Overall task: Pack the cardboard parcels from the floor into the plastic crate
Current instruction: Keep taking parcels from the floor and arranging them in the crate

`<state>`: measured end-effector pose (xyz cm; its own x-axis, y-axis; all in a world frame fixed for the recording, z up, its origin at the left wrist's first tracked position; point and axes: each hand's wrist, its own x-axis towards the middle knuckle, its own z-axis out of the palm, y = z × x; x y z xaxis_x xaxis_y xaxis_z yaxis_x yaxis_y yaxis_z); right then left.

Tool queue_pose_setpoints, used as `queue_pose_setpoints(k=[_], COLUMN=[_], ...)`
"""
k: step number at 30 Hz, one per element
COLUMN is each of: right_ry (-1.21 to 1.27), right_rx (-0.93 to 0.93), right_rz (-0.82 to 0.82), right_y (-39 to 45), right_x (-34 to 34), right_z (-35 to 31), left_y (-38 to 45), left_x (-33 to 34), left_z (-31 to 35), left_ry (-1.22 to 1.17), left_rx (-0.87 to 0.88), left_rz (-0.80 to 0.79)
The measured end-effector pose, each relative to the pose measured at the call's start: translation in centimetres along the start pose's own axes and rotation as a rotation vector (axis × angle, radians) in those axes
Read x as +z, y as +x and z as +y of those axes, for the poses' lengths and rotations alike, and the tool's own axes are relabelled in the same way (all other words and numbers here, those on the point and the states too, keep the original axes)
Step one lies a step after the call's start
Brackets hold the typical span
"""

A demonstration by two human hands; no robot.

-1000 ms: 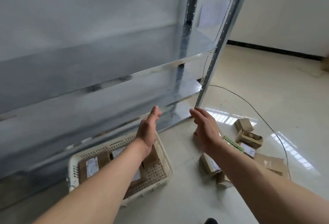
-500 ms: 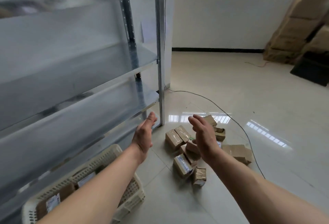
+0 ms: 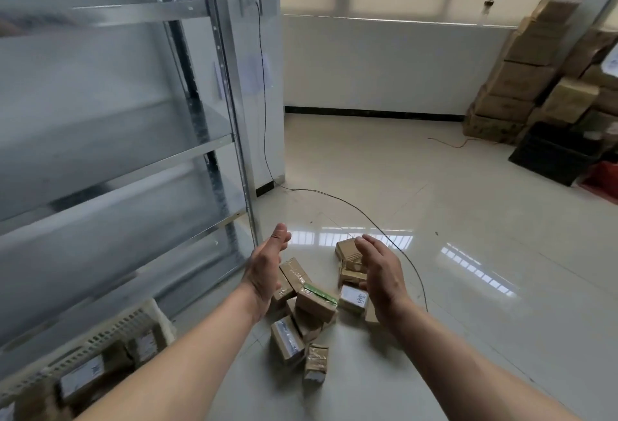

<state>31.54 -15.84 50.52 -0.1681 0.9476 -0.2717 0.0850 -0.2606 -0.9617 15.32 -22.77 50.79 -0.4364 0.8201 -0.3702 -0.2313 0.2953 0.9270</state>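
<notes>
Cardboard parcels (image 3: 314,300) heaped loose on floor; left hand (image 3: 266,270) and right hand (image 3: 381,273) spread, empty, above. Risk: 2-hand scoop spills parcels before plastic crate (image 3: 110,337), near left.

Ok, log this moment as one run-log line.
left hand: open, empty | right hand: open, empty | parcels: piled on floor between hands | crate: lower left, partly filled

Single head view, forward-down, seemingly high above floor (image 3: 434,220)
</notes>
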Motion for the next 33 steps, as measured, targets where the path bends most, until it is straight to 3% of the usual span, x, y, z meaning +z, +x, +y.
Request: queue_pose_setpoints(k=[8, 21, 33], right_ry=[-0.002, 0.004, 0.057], right_rx=[0.051, 0.027, 0.044], right_rz=[0.016, 0.18, 0.094], right_y=[5.5, 16.3, 25.9], right_x=[-4.2, -10.2, -18.3], right_z=[-1.5, -4.5, -5.8], left_y=[5.6, 17.0, 21.5], left_x=[5.6, 14.8, 24.8], left_z=[0.2, 2.5, 3.4], left_ry=[-0.017, 0.017, 0.018], left_rx=[-0.03, -0.039, -0.043], left_rz=[-0.043, -0.13, -0.034])
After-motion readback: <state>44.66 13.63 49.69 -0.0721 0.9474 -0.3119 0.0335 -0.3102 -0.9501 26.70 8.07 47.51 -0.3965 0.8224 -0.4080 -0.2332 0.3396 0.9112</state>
